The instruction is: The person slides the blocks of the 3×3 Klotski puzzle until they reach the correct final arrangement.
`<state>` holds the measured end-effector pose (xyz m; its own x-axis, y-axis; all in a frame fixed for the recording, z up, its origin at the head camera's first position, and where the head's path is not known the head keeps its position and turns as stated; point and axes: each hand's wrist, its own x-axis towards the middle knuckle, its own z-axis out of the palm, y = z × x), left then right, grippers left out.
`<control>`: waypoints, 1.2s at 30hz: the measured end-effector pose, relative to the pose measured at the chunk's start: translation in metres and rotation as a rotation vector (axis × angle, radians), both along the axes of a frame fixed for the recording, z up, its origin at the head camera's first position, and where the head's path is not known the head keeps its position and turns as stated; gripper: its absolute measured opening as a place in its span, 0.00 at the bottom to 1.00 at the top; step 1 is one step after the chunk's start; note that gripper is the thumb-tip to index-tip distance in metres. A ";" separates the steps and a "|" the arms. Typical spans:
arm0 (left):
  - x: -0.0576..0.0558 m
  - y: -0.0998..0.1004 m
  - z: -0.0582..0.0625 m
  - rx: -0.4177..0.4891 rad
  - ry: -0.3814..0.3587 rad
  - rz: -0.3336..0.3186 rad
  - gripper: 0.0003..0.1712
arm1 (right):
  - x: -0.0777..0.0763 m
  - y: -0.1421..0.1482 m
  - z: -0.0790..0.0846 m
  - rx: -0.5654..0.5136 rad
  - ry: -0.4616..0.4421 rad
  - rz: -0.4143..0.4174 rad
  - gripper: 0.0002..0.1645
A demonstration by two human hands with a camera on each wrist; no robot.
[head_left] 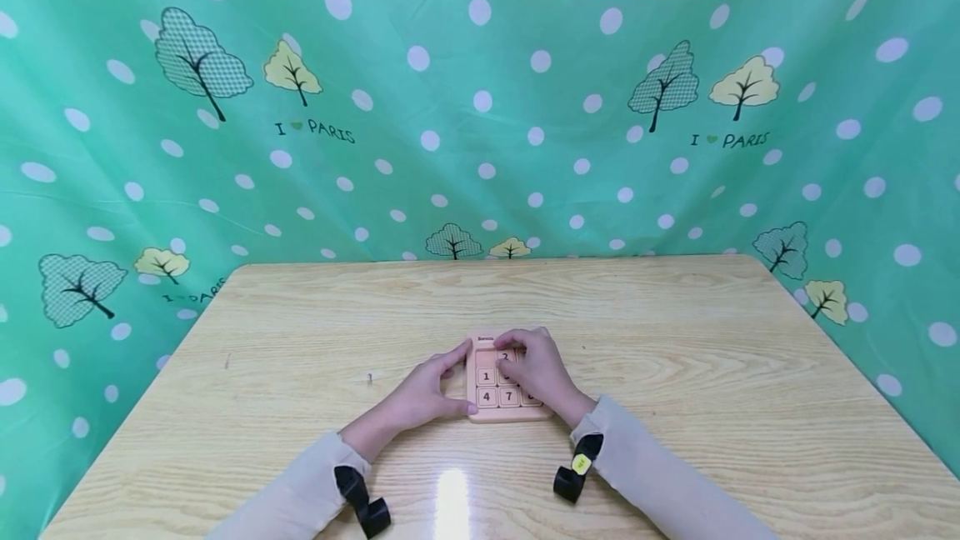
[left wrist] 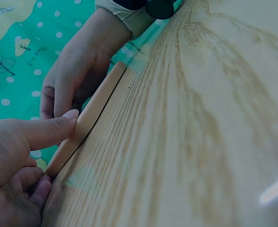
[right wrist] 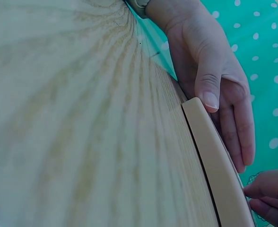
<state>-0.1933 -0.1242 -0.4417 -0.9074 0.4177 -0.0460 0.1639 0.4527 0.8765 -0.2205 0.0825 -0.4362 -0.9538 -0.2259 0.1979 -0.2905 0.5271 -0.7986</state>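
Observation:
A pink number slide puzzle [head_left: 510, 416] lies flat on the wooden table. Its square tiles show 1, 2, 4 and 7, with a gap at the upper left; others are partly covered by fingers. My left hand [head_left: 420, 394] holds the frame's left side, thumb at the near corner and a fingertip at the far one. In the left wrist view that thumb [left wrist: 58, 126] presses the near side of the frame [left wrist: 89, 111]. Over the tiles is my right hand [head_left: 542, 369], its bent index finger and thumb touching around tile 2 [head_left: 506, 356].
The wooden table [head_left: 300, 315] stretches out around the puzzle. Behind it hangs a green dotted cloth [head_left: 480, 148] with printed trees. Black wrist straps with small cameras [head_left: 367, 511] are on both forearms. A small dark mark [head_left: 369, 377] lies left of the puzzle.

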 end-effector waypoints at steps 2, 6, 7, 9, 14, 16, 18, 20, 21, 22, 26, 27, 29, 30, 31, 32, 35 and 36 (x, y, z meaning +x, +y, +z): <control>0.000 0.000 0.000 0.000 0.006 -0.003 0.55 | 0.000 0.001 -0.001 0.001 0.012 0.001 0.14; 0.002 0.000 0.001 -0.001 0.009 -0.003 0.56 | 0.000 0.002 -0.001 0.008 0.020 -0.004 0.13; 0.002 0.001 0.002 -0.001 0.010 -0.004 0.56 | 0.000 0.003 -0.002 0.012 0.024 -0.003 0.13; 0.002 0.001 0.002 0.004 0.006 -0.004 0.56 | 0.000 0.003 -0.002 0.011 0.018 -0.006 0.13; 0.000 0.001 0.001 0.017 0.000 -0.016 0.55 | 0.000 0.005 -0.002 -0.010 -0.017 0.026 0.14; 0.001 0.000 0.001 0.020 -0.004 -0.013 0.56 | 0.000 0.006 -0.001 -0.028 -0.040 0.062 0.16; 0.001 0.000 0.002 0.023 -0.005 -0.009 0.56 | -0.001 0.008 -0.001 -0.044 -0.065 0.106 0.18; 0.002 0.000 0.001 0.019 -0.004 -0.002 0.56 | -0.002 0.010 -0.001 -0.046 -0.078 0.145 0.18; 0.002 0.000 0.001 0.017 -0.004 -0.001 0.56 | -0.002 0.010 -0.001 -0.044 -0.082 0.159 0.18; 0.002 0.000 0.001 0.015 -0.003 0.000 0.56 | -0.002 0.011 0.000 -0.038 -0.084 0.170 0.18; 0.001 0.001 0.000 -0.002 0.003 0.005 0.56 | -0.001 0.014 0.000 -0.024 -0.096 0.205 0.19; 0.001 0.001 0.001 -0.001 0.003 0.004 0.56 | -0.001 0.014 0.000 -0.020 -0.097 0.210 0.19; 0.001 0.001 0.001 0.000 0.004 0.005 0.56 | -0.001 0.016 0.001 -0.011 -0.101 0.214 0.20; 0.001 0.001 0.001 0.000 0.004 0.003 0.56 | -0.001 0.016 0.000 -0.005 -0.100 0.217 0.20; 0.001 0.001 0.001 0.002 0.003 0.002 0.56 | -0.001 0.016 0.000 0.001 -0.103 0.219 0.20; 0.000 0.001 0.001 0.003 0.001 0.001 0.56 | -0.001 0.016 0.000 0.008 -0.106 0.220 0.20; 0.000 0.000 0.000 0.001 0.000 0.001 0.56 | -0.003 0.017 -0.001 0.022 -0.111 0.235 0.20; 0.000 0.000 -0.001 0.003 -0.001 0.001 0.56 | -0.003 0.017 -0.002 0.023 -0.111 0.240 0.20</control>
<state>-0.1934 -0.1241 -0.4424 -0.9077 0.4171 -0.0460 0.1623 0.4502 0.8781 -0.2236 0.0994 -0.4379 -0.8878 -0.4518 0.0872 -0.3209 0.4722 -0.8210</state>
